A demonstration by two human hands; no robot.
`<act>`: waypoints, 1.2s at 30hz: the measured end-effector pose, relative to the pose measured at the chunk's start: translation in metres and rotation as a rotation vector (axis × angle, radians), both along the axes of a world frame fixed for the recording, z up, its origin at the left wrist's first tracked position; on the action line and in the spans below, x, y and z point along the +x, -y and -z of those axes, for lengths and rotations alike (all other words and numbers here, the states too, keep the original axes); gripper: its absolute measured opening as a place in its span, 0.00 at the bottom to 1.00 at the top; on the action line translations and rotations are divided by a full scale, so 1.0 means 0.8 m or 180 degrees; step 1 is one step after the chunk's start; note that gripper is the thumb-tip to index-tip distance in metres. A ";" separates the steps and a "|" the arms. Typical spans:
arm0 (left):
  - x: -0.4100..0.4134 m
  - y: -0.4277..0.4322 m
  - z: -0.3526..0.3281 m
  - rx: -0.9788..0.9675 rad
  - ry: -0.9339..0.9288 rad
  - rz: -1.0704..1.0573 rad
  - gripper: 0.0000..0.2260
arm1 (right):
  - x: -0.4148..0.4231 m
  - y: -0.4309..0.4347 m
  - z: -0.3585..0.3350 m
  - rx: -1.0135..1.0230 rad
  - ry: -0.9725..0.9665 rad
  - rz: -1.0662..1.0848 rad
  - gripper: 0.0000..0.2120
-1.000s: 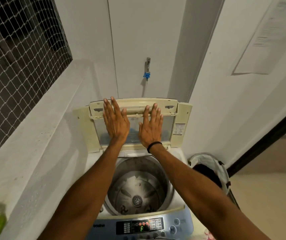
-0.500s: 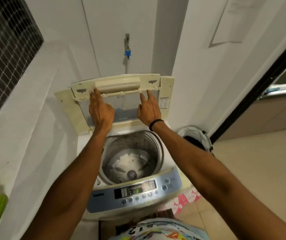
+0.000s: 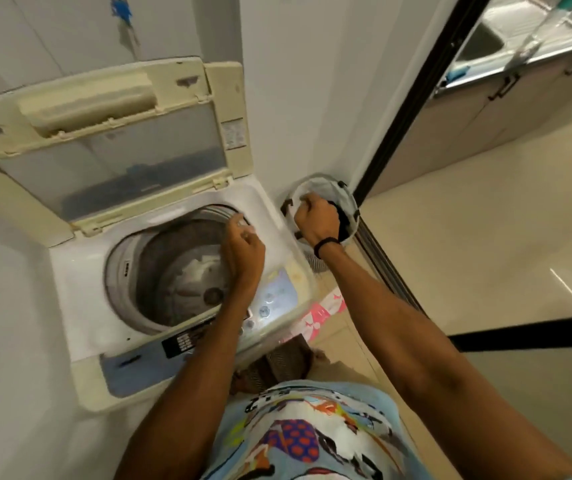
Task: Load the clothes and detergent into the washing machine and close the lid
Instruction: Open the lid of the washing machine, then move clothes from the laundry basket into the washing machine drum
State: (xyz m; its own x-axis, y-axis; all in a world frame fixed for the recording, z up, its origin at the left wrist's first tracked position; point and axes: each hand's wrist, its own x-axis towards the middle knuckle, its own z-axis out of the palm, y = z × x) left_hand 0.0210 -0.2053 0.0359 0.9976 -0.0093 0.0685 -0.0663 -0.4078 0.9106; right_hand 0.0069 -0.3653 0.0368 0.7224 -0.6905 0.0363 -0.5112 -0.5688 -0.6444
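The white top-loading washing machine [image 3: 80,265] stands with its cream lid [image 3: 104,109] propped upright against the wall. Its steel drum [image 3: 173,271] shows no clothes. My left hand [image 3: 243,251] hovers over the drum's right rim, fingers loosely curled, holding nothing. To the right of the machine, a round laundry basket [image 3: 322,183] sits on the floor with dark clothes [image 3: 345,221] inside. My right hand [image 3: 315,220] is down in the basket, fingers curled into the dark clothes. No detergent is in view.
The machine sits in a corner, with walls to the left and behind. A blue tap [image 3: 118,10] hangs above the lid. A pink cloth [image 3: 322,313] lies on the floor by the machine's front corner. A black sliding-door frame [image 3: 412,112] borders the basket on the right.
Both hands have come off the raised lid. The left dropped to the drum rim, the right swung right and down into the basket. My view tilted down and right.
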 end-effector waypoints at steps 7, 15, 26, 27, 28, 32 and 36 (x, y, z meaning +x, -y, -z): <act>-0.075 0.105 0.050 0.0426 -0.0758 0.0746 0.13 | -0.089 0.130 0.073 0.0465 -0.0421 0.0397 0.11; -0.101 0.240 0.084 0.0721 -0.1348 0.0840 0.12 | -0.139 0.259 0.148 0.0844 -0.1026 0.0325 0.07; -0.028 0.324 0.144 0.0966 -0.2082 0.0450 0.12 | -0.062 0.356 0.209 0.1154 -0.1675 -0.0040 0.08; -0.015 0.334 0.153 0.1004 -0.2139 0.0423 0.12 | -0.048 0.364 0.215 0.1133 -0.1705 -0.0103 0.09; -0.001 0.343 0.164 0.1064 -0.2202 0.0433 0.12 | -0.035 0.371 0.221 0.1126 -0.1748 -0.0148 0.10; 0.055 0.386 0.220 0.1169 -0.2423 0.0500 0.12 | 0.022 0.401 0.271 0.1043 -0.2014 -0.0391 0.10; 0.112 0.425 0.301 0.1141 -0.2583 0.0333 0.11 | 0.088 0.432 0.364 0.1086 -0.2233 -0.0656 0.08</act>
State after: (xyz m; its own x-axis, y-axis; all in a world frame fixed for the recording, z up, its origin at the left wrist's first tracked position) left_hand 0.1109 -0.5456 -0.2052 0.7305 0.0120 -0.6828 0.4904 -0.7051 0.5122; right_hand 0.0772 -0.7107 -0.2543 0.6128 -0.4319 -0.6617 -0.7673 -0.5255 -0.3675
